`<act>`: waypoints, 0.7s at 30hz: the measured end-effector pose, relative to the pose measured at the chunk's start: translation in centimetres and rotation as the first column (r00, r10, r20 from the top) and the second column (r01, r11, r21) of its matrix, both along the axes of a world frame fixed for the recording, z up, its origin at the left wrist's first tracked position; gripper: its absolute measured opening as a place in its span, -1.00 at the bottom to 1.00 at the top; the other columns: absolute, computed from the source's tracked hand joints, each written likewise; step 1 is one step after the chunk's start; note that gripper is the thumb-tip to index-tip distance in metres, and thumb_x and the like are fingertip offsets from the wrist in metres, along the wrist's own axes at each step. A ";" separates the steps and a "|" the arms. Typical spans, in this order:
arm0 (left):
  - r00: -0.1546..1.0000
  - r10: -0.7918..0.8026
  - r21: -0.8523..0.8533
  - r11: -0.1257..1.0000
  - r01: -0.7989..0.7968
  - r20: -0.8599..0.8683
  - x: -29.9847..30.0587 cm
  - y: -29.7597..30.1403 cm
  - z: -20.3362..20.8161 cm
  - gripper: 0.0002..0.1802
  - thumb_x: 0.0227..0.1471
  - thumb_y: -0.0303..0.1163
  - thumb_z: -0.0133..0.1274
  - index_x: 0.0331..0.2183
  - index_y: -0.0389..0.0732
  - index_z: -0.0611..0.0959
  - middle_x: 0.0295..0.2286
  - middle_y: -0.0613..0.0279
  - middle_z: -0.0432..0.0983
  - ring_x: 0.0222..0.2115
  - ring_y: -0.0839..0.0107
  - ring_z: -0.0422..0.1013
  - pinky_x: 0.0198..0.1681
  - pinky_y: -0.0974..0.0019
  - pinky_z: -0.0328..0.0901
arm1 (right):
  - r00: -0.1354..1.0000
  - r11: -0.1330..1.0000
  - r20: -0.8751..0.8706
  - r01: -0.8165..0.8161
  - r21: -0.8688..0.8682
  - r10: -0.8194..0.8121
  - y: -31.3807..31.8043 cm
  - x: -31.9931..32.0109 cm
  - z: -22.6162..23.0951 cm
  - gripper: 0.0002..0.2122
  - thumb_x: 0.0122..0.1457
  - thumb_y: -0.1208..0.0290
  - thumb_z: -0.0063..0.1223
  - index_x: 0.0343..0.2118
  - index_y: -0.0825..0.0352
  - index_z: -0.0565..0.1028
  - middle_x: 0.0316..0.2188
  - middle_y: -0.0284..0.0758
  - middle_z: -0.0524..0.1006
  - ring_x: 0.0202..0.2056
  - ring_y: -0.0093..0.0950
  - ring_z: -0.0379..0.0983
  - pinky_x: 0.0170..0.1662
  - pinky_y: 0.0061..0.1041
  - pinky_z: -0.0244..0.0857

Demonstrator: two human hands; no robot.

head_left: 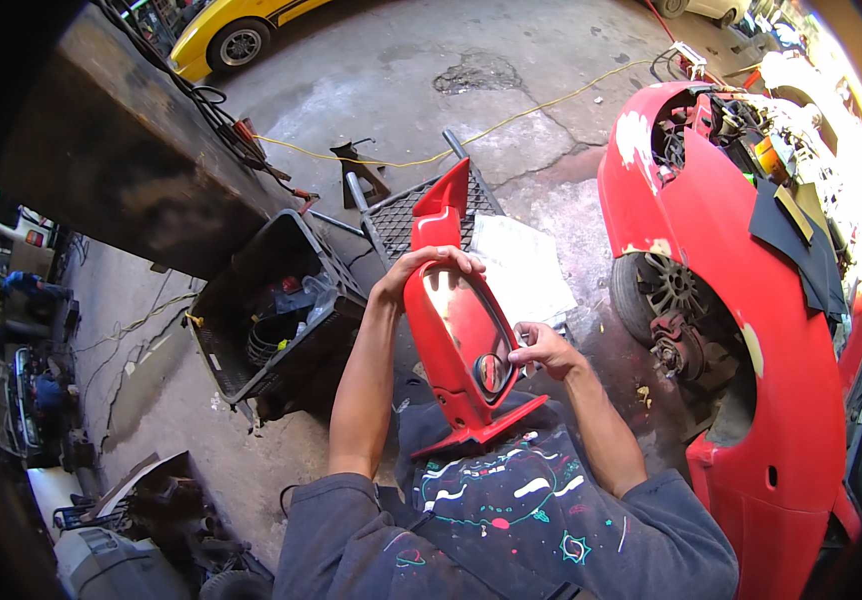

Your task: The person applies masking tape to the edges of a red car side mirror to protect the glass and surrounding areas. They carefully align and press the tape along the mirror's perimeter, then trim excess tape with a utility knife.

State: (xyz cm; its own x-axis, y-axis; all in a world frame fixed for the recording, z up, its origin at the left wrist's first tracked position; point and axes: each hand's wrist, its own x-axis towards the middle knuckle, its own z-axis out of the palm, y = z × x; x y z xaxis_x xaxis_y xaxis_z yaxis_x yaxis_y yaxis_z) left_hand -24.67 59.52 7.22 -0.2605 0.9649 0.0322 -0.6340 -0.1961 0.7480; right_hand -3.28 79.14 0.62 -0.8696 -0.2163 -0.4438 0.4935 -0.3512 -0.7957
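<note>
Red car mirror [463, 340] off the car, propped on the lap at centre; left hand [421, 265] grip clamped over its 12 o'clock end, right hand [541, 350] grip pinching its 3 o'clock edge; looks mid-job, second mirror [443, 210] waits at 12 o'clock.
</note>
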 end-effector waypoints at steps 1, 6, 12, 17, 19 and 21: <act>0.999 -0.008 0.041 0.999 0.009 -0.035 0.0 0.4 -0.1 -0.58 0.12 -0.26 -0.16 -0.21 -0.44 0.57 -0.17 -0.06 0.49 -0.07 0.18 0.38 0.10 0.18 0.20 | 1.000 0.998 -0.029 0.005 0.058 -0.004 0.8 -0.2 0.9 -0.74 -0.07 0.48 0.31 -0.35 0.35 0.44 -0.47 -0.35 0.55 -0.51 -0.68 0.45 -0.50 -0.71 0.31; 0.997 -0.064 -0.048 0.997 0.066 0.053 0.3 2.3 0.4 -0.42 0.15 -0.16 -0.12 0.05 -0.40 0.30 -0.16 -0.11 0.48 -0.09 0.20 0.41 0.03 0.20 0.27 | 0.991 0.932 -0.128 0.026 0.362 0.022 4.9 -2.4 8.8 -0.79 0.13 0.39 0.11 -0.22 0.40 0.52 -0.37 -0.40 0.52 -0.34 -0.67 0.39 -0.26 -0.61 0.30; 0.993 -0.114 -0.044 0.993 0.114 -0.008 1.3 4.0 0.9 -0.24 0.15 0.16 -0.20 0.11 -0.30 0.24 -0.12 -0.03 0.44 -0.10 0.23 0.42 -0.08 0.23 0.36 | 0.810 0.800 -0.470 0.002 0.599 0.350 2.4 -6.4 15.0 -0.85 0.13 0.43 0.08 -0.32 0.41 0.56 -0.51 -0.34 0.52 -0.42 -0.53 0.41 -0.27 -0.51 0.32; 0.998 -0.064 -0.083 0.995 0.061 -0.027 2.0 3.6 1.2 -0.13 0.08 0.20 -0.13 0.14 -0.36 0.21 0.04 -0.11 0.28 0.07 0.13 0.28 0.10 0.14 0.24 | 0.781 0.808 -0.517 0.026 0.588 0.351 1.0 -8.6 15.6 -0.87 0.09 0.62 0.06 -0.29 0.44 0.55 -0.35 -0.31 0.55 -0.27 -0.56 0.45 -0.15 -0.54 0.33; 0.999 -0.046 -0.077 0.996 0.046 0.006 2.1 3.1 1.0 -0.16 0.09 0.16 -0.10 0.13 -0.35 0.22 -0.02 -0.08 0.33 0.00 0.21 0.34 0.05 0.21 0.27 | 0.736 0.811 -0.555 0.014 0.585 0.387 0.9 -8.8 15.5 -0.80 0.07 0.66 0.02 -0.21 0.42 0.52 -0.32 -0.34 0.51 -0.30 -0.55 0.44 -0.17 -0.53 0.33; 0.999 -0.044 -0.030 0.999 0.044 0.007 1.7 2.5 0.6 -0.21 0.08 0.11 -0.05 0.12 -0.31 0.24 -0.05 -0.03 0.37 -0.05 0.27 0.37 -0.01 0.25 0.31 | 0.796 0.817 -0.474 -0.044 0.576 0.377 0.7 -8.7 15.5 -0.72 0.07 0.67 0.01 -0.11 0.39 0.47 -0.36 -0.36 0.49 -0.32 -0.59 0.42 -0.20 -0.55 0.32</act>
